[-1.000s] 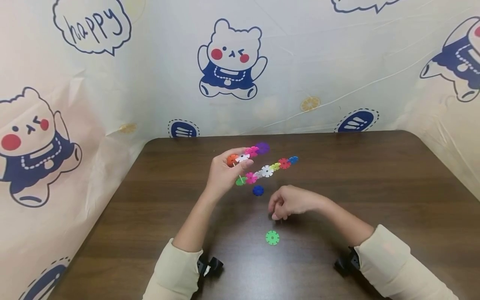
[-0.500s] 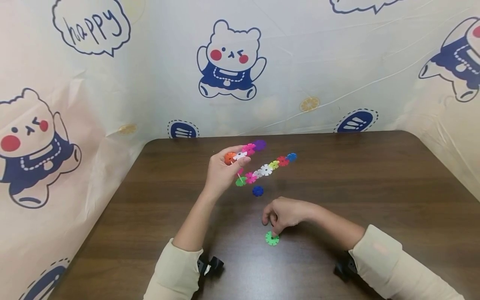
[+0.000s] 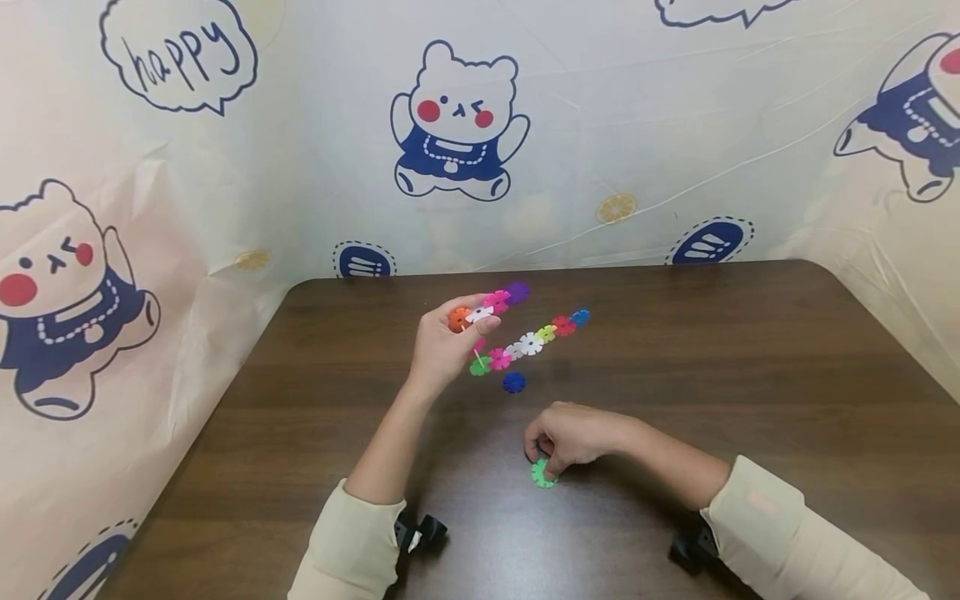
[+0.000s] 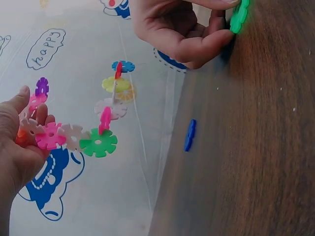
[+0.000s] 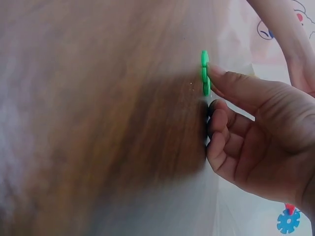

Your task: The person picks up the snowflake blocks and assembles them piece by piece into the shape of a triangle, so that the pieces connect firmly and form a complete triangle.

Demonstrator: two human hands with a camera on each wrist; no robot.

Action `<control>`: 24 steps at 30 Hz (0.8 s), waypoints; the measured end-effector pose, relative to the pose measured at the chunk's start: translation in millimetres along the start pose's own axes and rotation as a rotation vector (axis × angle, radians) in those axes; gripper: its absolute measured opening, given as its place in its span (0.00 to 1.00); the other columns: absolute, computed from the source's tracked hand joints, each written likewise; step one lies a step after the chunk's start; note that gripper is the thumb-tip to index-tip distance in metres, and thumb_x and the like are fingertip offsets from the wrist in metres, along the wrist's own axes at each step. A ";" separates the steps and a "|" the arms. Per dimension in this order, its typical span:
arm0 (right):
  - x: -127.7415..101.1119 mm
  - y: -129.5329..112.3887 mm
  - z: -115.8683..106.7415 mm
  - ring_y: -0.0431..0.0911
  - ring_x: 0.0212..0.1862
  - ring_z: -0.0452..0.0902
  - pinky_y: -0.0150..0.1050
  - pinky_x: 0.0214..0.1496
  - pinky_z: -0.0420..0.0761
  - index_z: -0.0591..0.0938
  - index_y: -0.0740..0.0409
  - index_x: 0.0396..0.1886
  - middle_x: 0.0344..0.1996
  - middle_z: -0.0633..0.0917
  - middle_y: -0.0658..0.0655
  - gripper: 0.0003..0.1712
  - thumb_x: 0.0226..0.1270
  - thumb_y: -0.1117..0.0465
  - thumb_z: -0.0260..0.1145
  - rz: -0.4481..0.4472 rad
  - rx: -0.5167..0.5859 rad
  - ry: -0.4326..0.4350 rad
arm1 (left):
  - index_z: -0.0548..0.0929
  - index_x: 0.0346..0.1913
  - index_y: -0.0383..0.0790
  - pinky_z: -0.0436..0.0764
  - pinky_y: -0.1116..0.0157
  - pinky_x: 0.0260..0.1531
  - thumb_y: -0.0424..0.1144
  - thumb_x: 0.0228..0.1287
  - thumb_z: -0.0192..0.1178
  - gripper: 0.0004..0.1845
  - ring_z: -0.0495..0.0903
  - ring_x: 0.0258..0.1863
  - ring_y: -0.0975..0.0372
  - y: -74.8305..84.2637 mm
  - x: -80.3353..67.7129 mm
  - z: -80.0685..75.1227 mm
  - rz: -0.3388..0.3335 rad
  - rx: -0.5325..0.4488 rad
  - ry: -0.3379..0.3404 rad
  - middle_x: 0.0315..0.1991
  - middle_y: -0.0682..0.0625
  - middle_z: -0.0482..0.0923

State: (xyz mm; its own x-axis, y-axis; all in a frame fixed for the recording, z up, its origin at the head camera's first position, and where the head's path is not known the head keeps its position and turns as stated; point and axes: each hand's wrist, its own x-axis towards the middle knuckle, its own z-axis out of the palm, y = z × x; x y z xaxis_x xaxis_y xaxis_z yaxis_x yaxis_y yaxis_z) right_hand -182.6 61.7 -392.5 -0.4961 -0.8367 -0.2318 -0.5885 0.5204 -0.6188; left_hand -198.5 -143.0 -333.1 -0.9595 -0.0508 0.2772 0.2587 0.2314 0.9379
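- Holding the chain (image 3: 525, 333) up off the table (image 3: 750, 375), left hand (image 3: 442, 346) pinching its orange end.
- Pinching the green disc (image 3: 542, 473) with right hand (image 3: 570, 435), apparently still touching the table.
- Blue disc (image 3: 513, 382) lying loose, not yet joined.

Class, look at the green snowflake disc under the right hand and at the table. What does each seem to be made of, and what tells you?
Green disc: probably moulded plastic, matte to slightly glossy; the sign is its even bright colour, thin flat body and neat notched rim.
Table: looks like dark wood or a wood-grain laminate, smooth with a soft sheen; streaky grain shows, but which of the two cannot be told.
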 end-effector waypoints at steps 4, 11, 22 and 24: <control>-1.4 0.1 -0.3 0.34 0.22 0.64 0.28 0.25 0.66 0.78 0.51 0.22 0.15 0.69 0.43 0.13 0.47 0.65 0.76 0.010 0.006 0.003 | 0.82 0.50 0.33 0.71 0.73 0.17 0.37 0.55 0.69 0.20 0.71 0.18 0.65 -1.1 -0.5 0.4 0.002 -0.006 -0.004 0.23 0.47 0.77; -4.7 4.6 -5.8 0.35 0.22 0.65 0.28 0.24 0.66 0.76 0.51 0.22 0.16 0.72 0.43 0.13 0.50 0.67 0.74 0.017 0.073 0.058 | 0.82 0.51 0.34 0.70 0.73 0.17 0.38 0.55 0.69 0.20 0.71 0.18 0.63 -2.6 -1.7 1.4 -0.004 0.010 -0.015 0.22 0.48 0.77; -10.9 8.6 -42.7 0.53 0.28 0.81 0.47 0.34 0.82 0.83 0.65 0.30 0.24 0.84 0.54 0.03 0.58 0.67 0.69 0.067 0.427 0.495 | 0.83 0.50 0.35 0.72 0.73 0.19 0.39 0.54 0.70 0.20 0.72 0.20 0.63 -2.9 -3.7 2.1 0.005 0.033 -0.033 0.24 0.45 0.78; -12.2 9.9 -48.8 0.52 0.29 0.80 0.44 0.34 0.82 0.84 0.65 0.31 0.26 0.84 0.55 0.05 0.58 0.66 0.69 0.074 0.426 0.605 | 0.83 0.50 0.36 0.71 0.73 0.18 0.40 0.54 0.70 0.20 0.72 0.21 0.62 -2.7 -4.5 1.8 -0.004 0.045 -0.043 0.25 0.45 0.78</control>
State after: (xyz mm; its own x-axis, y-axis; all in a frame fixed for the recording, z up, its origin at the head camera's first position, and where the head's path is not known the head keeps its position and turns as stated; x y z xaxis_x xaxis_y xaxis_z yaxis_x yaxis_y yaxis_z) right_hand -213.6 85.3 -359.1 -0.8621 -0.4979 0.0939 -0.3028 0.3577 -0.8834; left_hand -195.1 -141.7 -337.2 -0.9646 -0.0103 0.2636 0.2507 0.2751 0.9282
